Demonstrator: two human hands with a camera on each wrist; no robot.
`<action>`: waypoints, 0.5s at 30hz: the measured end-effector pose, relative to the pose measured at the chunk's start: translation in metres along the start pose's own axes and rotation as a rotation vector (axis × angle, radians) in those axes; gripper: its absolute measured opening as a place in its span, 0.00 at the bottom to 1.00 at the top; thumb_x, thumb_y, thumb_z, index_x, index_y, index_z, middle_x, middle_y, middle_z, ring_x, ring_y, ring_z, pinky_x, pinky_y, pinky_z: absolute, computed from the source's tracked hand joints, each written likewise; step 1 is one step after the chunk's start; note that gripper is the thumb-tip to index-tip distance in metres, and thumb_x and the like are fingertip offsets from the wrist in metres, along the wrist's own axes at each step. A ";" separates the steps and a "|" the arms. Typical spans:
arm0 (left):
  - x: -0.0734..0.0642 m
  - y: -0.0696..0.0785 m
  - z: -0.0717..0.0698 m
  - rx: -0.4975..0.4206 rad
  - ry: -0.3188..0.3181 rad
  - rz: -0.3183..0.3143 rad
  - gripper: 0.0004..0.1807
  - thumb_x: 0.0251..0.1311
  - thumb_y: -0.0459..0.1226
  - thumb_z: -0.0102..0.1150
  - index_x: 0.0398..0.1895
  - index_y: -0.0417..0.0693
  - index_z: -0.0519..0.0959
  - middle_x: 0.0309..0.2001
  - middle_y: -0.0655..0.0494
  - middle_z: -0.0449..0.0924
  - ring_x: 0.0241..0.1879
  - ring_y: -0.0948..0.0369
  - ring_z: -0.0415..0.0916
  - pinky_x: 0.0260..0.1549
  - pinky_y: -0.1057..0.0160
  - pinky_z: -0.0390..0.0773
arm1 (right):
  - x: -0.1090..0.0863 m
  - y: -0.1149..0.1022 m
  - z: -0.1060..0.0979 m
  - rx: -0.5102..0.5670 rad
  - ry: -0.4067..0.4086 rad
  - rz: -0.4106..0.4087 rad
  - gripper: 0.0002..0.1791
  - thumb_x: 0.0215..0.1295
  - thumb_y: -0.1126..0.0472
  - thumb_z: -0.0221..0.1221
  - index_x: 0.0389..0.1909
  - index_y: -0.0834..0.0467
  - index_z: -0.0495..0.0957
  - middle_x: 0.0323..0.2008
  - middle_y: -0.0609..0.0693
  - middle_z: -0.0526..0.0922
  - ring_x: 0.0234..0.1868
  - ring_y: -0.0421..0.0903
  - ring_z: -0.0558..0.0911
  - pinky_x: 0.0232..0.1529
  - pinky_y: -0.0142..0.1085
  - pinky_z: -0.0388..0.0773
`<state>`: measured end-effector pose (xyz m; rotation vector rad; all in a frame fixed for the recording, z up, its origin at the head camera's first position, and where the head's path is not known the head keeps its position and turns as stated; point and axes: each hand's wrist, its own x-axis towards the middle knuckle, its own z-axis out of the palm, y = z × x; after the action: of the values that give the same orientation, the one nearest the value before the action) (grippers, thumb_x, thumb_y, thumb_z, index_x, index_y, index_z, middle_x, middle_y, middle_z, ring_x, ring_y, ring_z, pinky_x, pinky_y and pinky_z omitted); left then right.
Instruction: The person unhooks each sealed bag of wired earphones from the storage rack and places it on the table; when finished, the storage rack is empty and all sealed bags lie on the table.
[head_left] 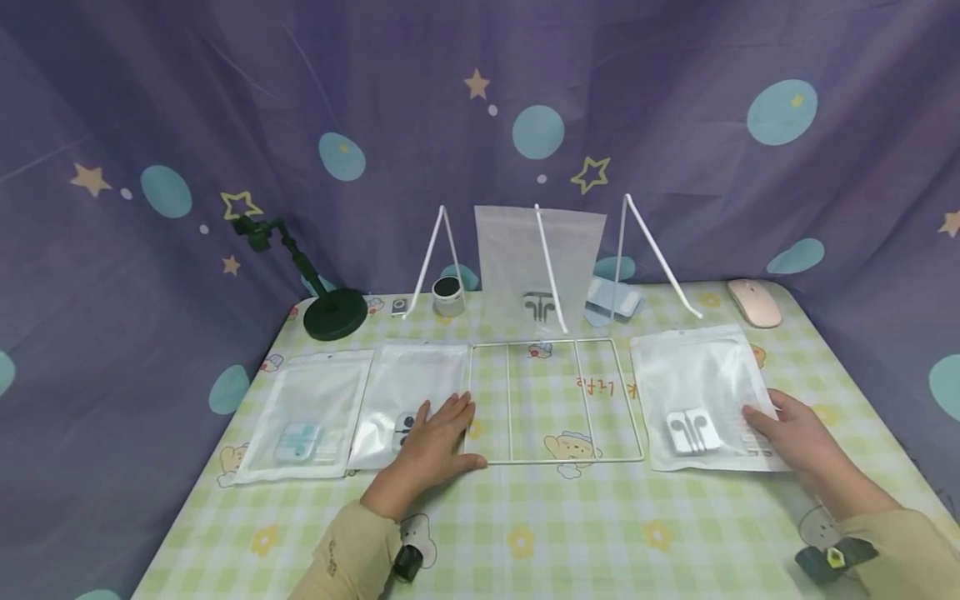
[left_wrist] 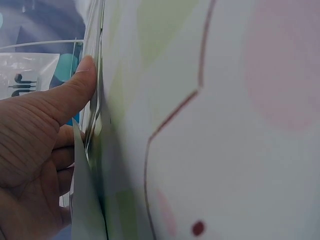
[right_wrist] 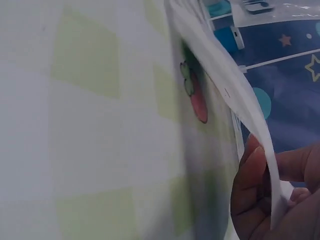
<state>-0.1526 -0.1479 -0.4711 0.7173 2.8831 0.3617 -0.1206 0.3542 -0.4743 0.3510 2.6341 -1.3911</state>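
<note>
A clear-fronted zip pouch with boxed white earphones (head_left: 693, 431) lies at the right of the table. My right hand (head_left: 802, 442) pinches this pouch (head_left: 697, 367) by its right edge, thumb on top. In the right wrist view my fingers (right_wrist: 250, 175) are bent around the pouch's white edge (right_wrist: 250, 105). My left hand (head_left: 438, 442) rests, fingers spread, over the right side of another pouch (head_left: 420, 375) with dark earphones partly hidden beneath it. Its thumb touches the front left corner of a white wire rack (head_left: 555, 460). The thumb also shows in the left wrist view (left_wrist: 75, 92).
A pouch with a blue-green earphone case (head_left: 298, 442) lies far left. Another pouch (head_left: 517, 250) hangs from the rack's middle arm. Behind stand a black lamp-like stand (head_left: 335, 314), a small white cylinder (head_left: 448, 297), a light-blue item (head_left: 613, 297) and a pink mouse (head_left: 754, 302).
</note>
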 end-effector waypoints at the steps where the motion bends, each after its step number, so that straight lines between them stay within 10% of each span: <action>1: 0.000 0.000 0.000 0.001 0.000 0.000 0.51 0.53 0.61 0.64 0.73 0.41 0.62 0.75 0.49 0.53 0.74 0.51 0.48 0.68 0.37 0.42 | 0.001 0.000 0.001 -0.015 -0.005 0.010 0.36 0.76 0.50 0.48 0.68 0.76 0.55 0.57 0.75 0.69 0.43 0.49 0.78 0.40 0.37 0.75; 7: -0.001 -0.001 0.001 -0.001 0.008 0.003 0.51 0.52 0.61 0.64 0.73 0.41 0.62 0.75 0.49 0.53 0.74 0.52 0.49 0.68 0.37 0.42 | 0.006 0.000 0.002 -0.043 -0.069 0.072 0.39 0.75 0.49 0.47 0.69 0.76 0.49 0.67 0.80 0.51 0.66 0.76 0.54 0.61 0.65 0.57; 15: -0.001 -0.001 0.001 -0.002 0.008 0.007 0.51 0.53 0.61 0.64 0.73 0.40 0.61 0.75 0.49 0.52 0.74 0.51 0.48 0.68 0.37 0.41 | 0.012 -0.003 -0.001 -0.175 -0.073 0.024 0.37 0.74 0.49 0.50 0.64 0.77 0.55 0.62 0.81 0.58 0.59 0.74 0.64 0.55 0.63 0.63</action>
<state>-0.1515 -0.1490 -0.4720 0.7271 2.8876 0.3687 -0.1328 0.3546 -0.4743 0.3035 2.6568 -1.1333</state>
